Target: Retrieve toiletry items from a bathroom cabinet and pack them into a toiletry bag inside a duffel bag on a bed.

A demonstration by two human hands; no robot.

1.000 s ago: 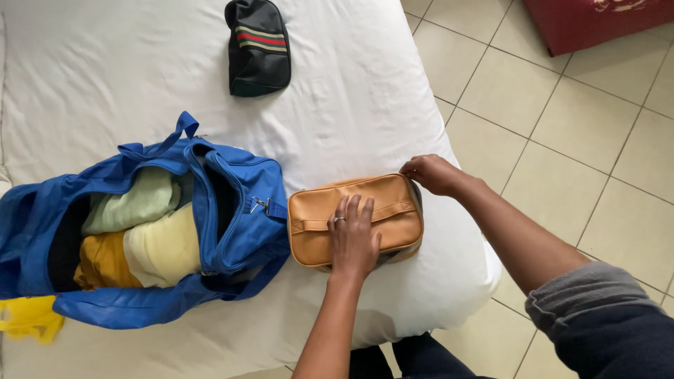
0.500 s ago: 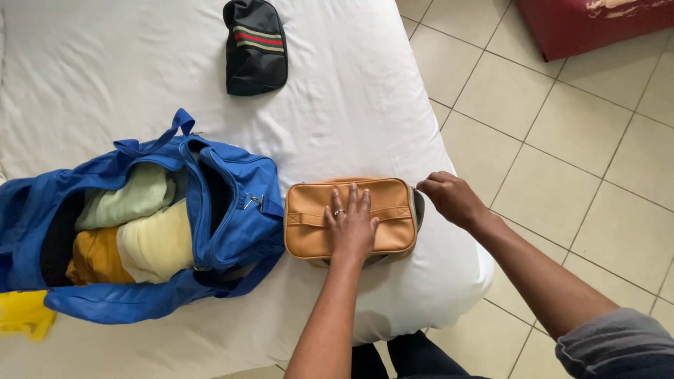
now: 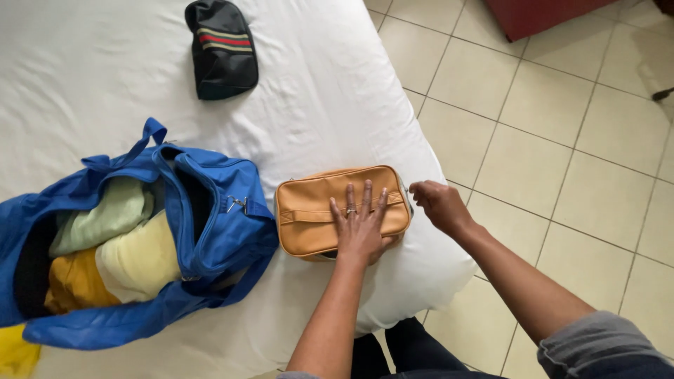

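A tan leather pouch (image 3: 309, 210) lies near the corner of a bed with a white sheet (image 3: 330, 98). My left hand (image 3: 361, 224) presses flat on the pouch's right half, fingers spread, a ring on one finger. My right hand (image 3: 437, 205) is at the pouch's right end, fingers pinched together where the zipper runs; the pull itself is too small to make out.
An open blue duffel bag (image 3: 210, 231) holding folded green, cream and mustard clothes (image 3: 119, 245) sits left of the pouch. A black pouch with coloured stripes (image 3: 220, 48) lies farther up the bed. Something yellow (image 3: 14, 354) shows at bottom left. Tiled floor (image 3: 562, 154) is on the right.
My right hand has travelled from the pouch's far right corner down along its right end. The gaping right end now looks shut. My left hand stayed pressed on top.
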